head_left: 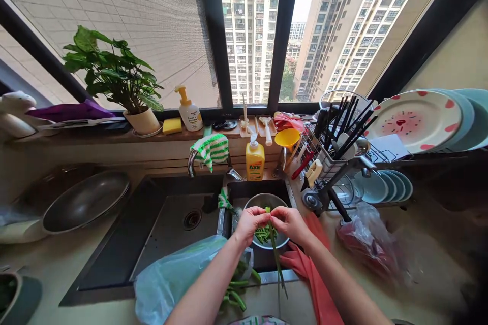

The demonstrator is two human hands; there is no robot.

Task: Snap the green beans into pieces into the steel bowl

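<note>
For a clean job here I'd want my pinches close together at the top of the green stem (275, 249), light enough not to crush it, and right above the metal bowl (263, 199) so loose bits land on the short green pieces (264, 236) inside. My left hand (248, 224) and right hand (293, 224) are both nearly closed, thumb and fingertips pinching the stem's upper end, other fingers curled, exact finger contact too small to tell. Stem's over the bowl, long end hanging past its near rim between my forearms.
</note>
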